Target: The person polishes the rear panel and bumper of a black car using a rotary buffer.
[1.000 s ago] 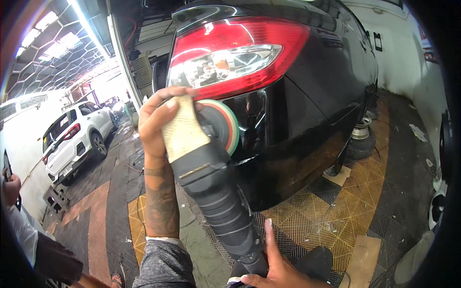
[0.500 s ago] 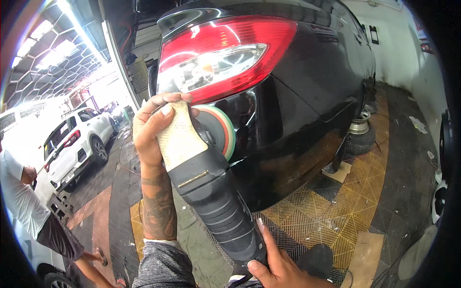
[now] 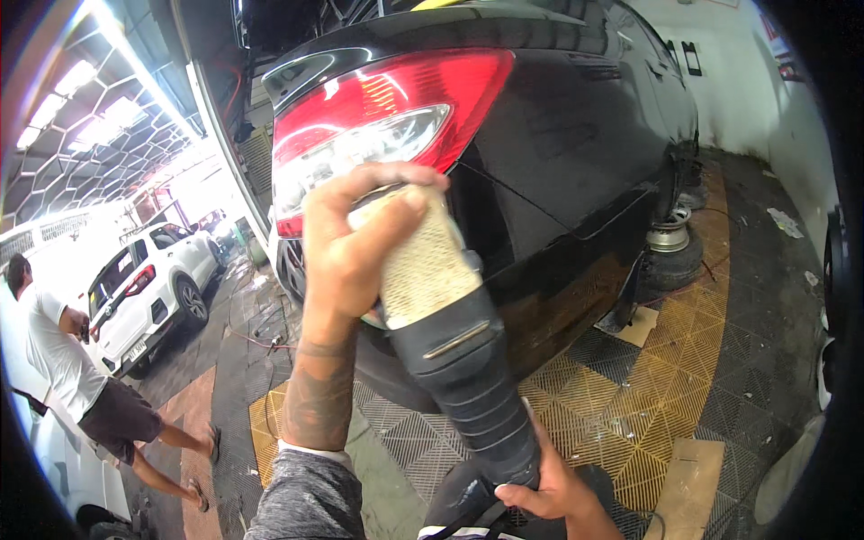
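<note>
Both my hands hold a car polisher (image 3: 463,391) with a black ribbed body and a cream textured head cover. My left hand (image 3: 355,238) is wrapped over the head, thumb lying across the cover. Around the rear end of the body, near the cord, my right hand (image 3: 553,481) is closed. The head is up against the rear corner of a black car (image 3: 558,171), just below its red and clear tail light (image 3: 396,108). Its pad is nearly all hidden behind the head and my left hand, so contact with the paint cannot be seen.
A person (image 3: 76,360) in a white shirt and dark shorts stands at the left, near a white car (image 3: 148,279). A wheel rim on a tire (image 3: 670,252) stands at the right by the wall. Cardboard (image 3: 679,490) lies on the yellow and black floor grating (image 3: 630,423).
The polisher and both hands have shifted right in view, and its pad has gone from plainly visible to mostly hidden. The car sits slightly further left in view. The person shows more fully.
</note>
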Available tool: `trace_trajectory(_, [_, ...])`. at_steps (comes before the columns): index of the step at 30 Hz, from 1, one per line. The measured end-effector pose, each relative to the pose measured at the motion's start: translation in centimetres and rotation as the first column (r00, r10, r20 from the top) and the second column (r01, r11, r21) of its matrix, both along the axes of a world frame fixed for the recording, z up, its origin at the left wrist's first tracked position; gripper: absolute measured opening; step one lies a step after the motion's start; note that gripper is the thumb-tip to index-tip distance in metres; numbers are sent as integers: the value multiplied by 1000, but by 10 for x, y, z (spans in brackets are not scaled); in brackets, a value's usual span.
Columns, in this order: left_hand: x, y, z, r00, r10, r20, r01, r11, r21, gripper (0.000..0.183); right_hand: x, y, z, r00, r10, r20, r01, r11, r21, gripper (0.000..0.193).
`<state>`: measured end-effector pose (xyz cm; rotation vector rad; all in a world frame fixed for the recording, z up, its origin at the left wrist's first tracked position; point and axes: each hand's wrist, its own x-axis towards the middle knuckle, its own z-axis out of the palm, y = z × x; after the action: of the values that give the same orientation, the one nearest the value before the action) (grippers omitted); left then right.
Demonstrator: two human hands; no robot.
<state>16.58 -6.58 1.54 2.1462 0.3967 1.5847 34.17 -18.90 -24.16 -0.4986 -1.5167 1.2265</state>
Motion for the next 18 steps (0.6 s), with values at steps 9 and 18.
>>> trace_trajectory(9, [50,15,-7,992,0,-129,-6,999,-41,19,19,11,-42,972,38,-230,-82,979,-187,106])
trace_trajectory(18, [-28,6,-4,994,-83,-64,81,996,-21,28,-38,-28,17,983,-37,-179,-16,957,-288,108])
